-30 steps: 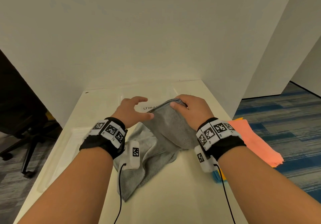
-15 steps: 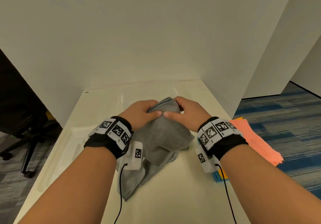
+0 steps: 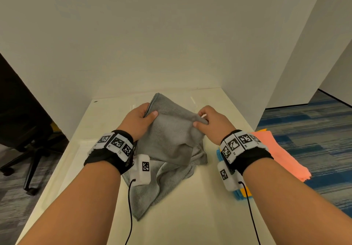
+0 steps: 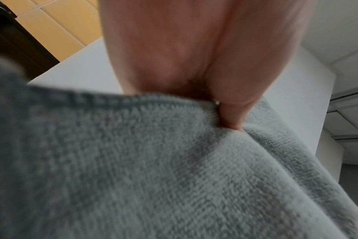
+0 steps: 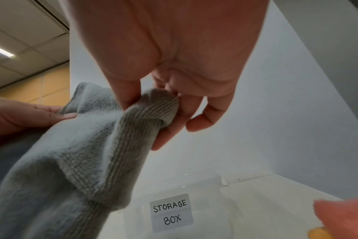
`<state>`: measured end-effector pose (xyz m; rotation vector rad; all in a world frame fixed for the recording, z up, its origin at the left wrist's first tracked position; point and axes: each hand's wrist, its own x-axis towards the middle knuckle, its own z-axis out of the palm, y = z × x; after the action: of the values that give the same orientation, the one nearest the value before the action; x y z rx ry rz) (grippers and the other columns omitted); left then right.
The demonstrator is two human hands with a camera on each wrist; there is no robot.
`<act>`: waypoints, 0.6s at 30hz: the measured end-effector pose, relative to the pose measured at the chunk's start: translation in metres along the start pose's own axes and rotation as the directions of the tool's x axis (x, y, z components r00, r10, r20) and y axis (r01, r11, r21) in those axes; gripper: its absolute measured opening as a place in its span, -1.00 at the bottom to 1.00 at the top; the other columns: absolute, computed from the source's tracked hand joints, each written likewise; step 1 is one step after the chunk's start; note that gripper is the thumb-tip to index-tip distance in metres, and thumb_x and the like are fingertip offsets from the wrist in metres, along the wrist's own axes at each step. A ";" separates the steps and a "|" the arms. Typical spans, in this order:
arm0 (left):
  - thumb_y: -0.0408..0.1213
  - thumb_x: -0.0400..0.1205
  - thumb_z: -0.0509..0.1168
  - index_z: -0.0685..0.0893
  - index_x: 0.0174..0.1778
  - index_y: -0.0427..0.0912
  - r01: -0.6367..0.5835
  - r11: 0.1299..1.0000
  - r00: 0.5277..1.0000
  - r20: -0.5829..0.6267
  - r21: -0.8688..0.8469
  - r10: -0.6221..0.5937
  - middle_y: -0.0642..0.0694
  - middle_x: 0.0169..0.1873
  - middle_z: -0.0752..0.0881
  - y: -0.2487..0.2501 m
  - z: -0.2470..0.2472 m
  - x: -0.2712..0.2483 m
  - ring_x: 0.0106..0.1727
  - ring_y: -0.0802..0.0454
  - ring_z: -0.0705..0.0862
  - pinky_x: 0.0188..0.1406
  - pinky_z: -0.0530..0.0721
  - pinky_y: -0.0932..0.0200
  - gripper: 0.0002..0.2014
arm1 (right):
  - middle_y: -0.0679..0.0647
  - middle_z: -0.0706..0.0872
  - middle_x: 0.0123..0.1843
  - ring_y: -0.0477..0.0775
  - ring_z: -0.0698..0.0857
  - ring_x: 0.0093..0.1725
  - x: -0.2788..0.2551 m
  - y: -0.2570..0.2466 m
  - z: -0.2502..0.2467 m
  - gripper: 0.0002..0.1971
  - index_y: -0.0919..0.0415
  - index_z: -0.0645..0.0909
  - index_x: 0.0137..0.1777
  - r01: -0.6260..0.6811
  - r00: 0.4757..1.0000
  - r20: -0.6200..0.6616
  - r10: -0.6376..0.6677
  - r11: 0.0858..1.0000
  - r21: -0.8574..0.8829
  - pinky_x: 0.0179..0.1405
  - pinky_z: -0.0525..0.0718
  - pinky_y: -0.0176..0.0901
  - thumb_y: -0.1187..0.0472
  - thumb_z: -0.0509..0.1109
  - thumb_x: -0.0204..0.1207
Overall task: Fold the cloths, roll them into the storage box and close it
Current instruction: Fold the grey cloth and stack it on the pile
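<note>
A grey cloth is lifted off the cream table between both hands, its lower part trailing on the tabletop. My left hand grips the cloth's upper left edge, thumb on top; in the left wrist view the grey cloth fills the frame under the thumb. My right hand pinches a bunched corner of the grey cloth between thumb and fingers. The clear storage box, with a paper label reading "STORAGE BOX", stands at the back of the table behind the cloth.
A stack of folded cloths, salmon on top with blue and orange beneath, lies at the table's right edge by my right wrist. White partition walls close the back and right. An office chair stands left of the table.
The hands, which met at the cloth's top half a second ago, have moved apart and upward, spreading the grey cloth's top edge between them.
</note>
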<state>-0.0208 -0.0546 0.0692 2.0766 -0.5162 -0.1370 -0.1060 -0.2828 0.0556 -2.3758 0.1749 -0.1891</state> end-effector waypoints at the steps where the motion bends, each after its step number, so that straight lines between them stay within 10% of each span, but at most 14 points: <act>1: -0.17 0.73 0.17 0.62 0.15 -0.10 -0.009 1.000 1.000 -0.018 0.009 0.009 -0.07 0.04 0.72 0.000 0.000 0.000 0.11 -0.03 0.66 0.11 0.59 0.14 -0.82 | -0.06 0.63 -0.15 -0.05 0.62 -0.19 0.000 0.000 0.001 -0.83 0.00 0.44 0.05 0.013 1.000 -0.005 -0.013 0.999 0.034 -0.29 0.48 -0.28 0.03 0.37 0.58; 8: -0.17 0.75 0.13 0.57 0.11 -0.19 -0.092 0.996 0.995 -0.034 0.010 0.093 -0.15 -0.01 0.70 0.003 0.000 0.000 0.08 -0.12 0.66 0.22 0.59 -0.13 -0.80 | -0.04 0.64 0.01 -0.02 0.63 0.02 -0.003 -0.008 0.004 -0.88 -0.06 0.56 -0.01 0.152 0.968 0.198 -0.153 0.988 0.021 0.06 0.55 -0.17 0.19 0.40 0.56; 13: -0.18 0.75 0.13 0.58 0.13 -0.09 -0.146 0.989 0.989 0.001 0.036 0.146 -0.07 0.00 0.72 0.010 0.000 -0.002 0.07 -0.01 0.66 0.15 0.58 0.06 -0.84 | 0.01 0.52 -0.31 -0.03 0.52 -0.33 -0.003 -0.012 0.007 -0.66 0.10 0.46 -0.32 0.074 0.929 0.369 0.026 0.964 -0.254 -0.34 0.42 -0.22 -0.08 0.37 0.57; 18: -0.22 0.75 0.14 0.59 0.07 -0.06 -0.140 0.988 0.989 -0.035 0.062 0.142 0.00 -0.09 0.70 0.006 -0.005 -0.004 -0.04 0.12 0.62 -0.04 0.52 0.35 -0.88 | 0.01 0.36 -0.48 -0.03 0.37 -0.46 0.000 0.000 0.001 -0.47 0.15 0.31 -0.47 -0.049 0.961 0.248 0.124 0.956 -0.289 -0.44 0.26 -0.18 -0.20 0.26 0.59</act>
<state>-0.0249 -0.0519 0.0759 2.0884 -0.6477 0.0024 -0.1057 -0.2823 0.0548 -2.6396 0.1887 0.2094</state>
